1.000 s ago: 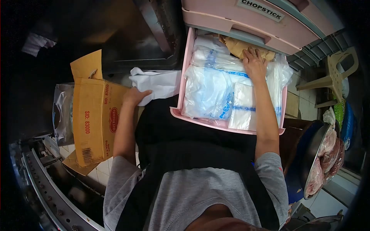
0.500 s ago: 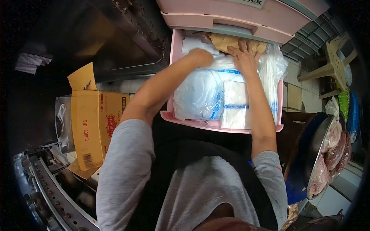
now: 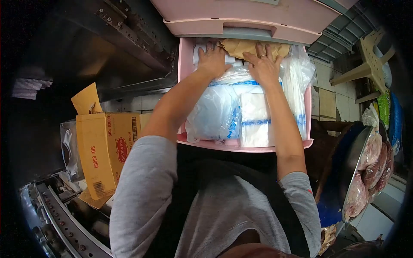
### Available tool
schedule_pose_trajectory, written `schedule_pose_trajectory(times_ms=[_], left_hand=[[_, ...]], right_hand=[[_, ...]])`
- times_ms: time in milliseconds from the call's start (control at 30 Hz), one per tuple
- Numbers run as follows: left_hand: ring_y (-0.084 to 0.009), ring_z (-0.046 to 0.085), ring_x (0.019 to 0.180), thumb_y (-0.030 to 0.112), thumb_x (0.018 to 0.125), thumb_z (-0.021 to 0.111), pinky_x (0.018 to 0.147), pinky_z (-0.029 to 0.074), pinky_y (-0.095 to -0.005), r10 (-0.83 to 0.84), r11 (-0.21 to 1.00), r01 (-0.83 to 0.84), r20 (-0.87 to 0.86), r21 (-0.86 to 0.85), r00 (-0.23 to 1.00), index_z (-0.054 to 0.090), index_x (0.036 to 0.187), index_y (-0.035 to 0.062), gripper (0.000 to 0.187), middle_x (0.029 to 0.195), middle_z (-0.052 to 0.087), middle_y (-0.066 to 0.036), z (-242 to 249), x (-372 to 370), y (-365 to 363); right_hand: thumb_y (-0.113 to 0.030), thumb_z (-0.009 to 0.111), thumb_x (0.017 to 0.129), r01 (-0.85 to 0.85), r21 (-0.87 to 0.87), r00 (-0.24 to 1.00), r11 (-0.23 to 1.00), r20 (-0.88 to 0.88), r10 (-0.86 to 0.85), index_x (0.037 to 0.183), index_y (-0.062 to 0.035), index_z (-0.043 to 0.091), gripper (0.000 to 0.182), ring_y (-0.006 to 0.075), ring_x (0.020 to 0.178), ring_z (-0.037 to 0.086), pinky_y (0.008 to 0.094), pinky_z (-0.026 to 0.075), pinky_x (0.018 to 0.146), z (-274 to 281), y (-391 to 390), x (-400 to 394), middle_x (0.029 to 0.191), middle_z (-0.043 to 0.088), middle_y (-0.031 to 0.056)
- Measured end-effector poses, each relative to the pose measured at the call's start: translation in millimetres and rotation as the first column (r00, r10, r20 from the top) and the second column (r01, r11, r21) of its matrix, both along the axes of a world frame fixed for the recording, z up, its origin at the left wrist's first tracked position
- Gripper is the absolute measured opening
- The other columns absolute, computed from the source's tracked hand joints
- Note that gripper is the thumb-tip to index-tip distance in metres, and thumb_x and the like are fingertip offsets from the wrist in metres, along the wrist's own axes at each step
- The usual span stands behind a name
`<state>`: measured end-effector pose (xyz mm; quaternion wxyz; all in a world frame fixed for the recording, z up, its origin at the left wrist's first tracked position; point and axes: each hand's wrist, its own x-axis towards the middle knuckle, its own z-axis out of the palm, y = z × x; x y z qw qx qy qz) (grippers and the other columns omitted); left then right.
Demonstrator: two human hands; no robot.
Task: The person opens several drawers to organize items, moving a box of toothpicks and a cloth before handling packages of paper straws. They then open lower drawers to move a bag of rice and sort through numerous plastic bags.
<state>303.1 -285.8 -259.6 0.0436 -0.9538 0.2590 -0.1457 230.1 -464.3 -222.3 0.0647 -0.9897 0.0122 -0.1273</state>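
A pink drawer (image 3: 184, 60) is pulled out, packed with plastic bags. My left hand (image 3: 212, 63) lies with fingers stretched over the white packets (image 3: 198, 50) at its back left corner. Against the brown paper (image 3: 234, 46) rest the outspread fingers of my right hand (image 3: 263, 68); the palm is above the clear plastic packs. Closer to me are a pack of clear plastic bags (image 3: 211, 114) with blue print and a stack of white bags (image 3: 254, 112) with a blue stripe. Long folded clear bags (image 3: 296, 81) fill the right side.
Upper pink drawers (image 3: 254, 10) overhang the open one. To the left stands an open cardboard box (image 3: 97, 150) beside a dark metal appliance (image 3: 129, 56). On the right, a metal basin (image 3: 349, 189) holds bagged meat (image 3: 374, 165), with a beige plastic chair (image 3: 365, 64) behind.
My left hand has gone from curled to spread fingers and moved toward the drawer's back left. My right hand stays on the brown paper. The whole view has shifted slightly.
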Motion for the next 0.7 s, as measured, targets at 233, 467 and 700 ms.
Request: schedule_pose_trajectory(times_ms=[233,467,700], left_hand=[[-0.0282,0.058,0.110,0.017,0.081,0.054,0.092,0.040,-0.0532,0.117,0.992,-0.089,-0.356,0.093,0.927,0.068,0.102,0.0084,0.027,0.109,0.066,-0.012,-1.2,45.3,-0.2],[-0.0328,0.064,0.095,0.012,0.075,0.060,0.078,0.052,-0.0424,-0.071,0.975,0.141,-0.362,0.170,0.929,0.066,0.102,0.0066,0.028,0.096,0.067,-0.016,57.8,37.1,5.8],[-0.0348,0.063,0.086,0.007,0.071,0.060,0.075,0.050,-0.0445,-0.125,0.991,0.134,-0.283,0.012,0.951,0.064,0.103,0.0098,0.033,0.089,0.067,-0.015,175.2,-91.8,60.2]], right_hand=[[-0.023,0.060,0.078,0.002,0.071,0.992,0.997,0.129,-0.011,0.114,-0.0272,0.064,0.036,0.0260,0.134,0.034,0.0614,0.019,0.104,-14.0,-4.8,4.4,0.140,0.046,0.0041],[-0.026,0.059,0.079,-0.001,0.094,0.993,0.996,0.115,-0.010,0.120,-0.0225,0.060,0.041,0.0240,0.135,0.033,0.0608,0.017,0.106,-14.1,-7.7,6.4,0.140,0.045,0.0011],[-0.016,0.058,0.080,0.050,0.086,0.988,0.995,0.143,-0.062,0.126,-0.0171,0.054,0.047,0.0242,0.133,0.036,0.0594,0.022,0.103,-10.1,-4.7,1.4,0.139,0.047,0.0027]])
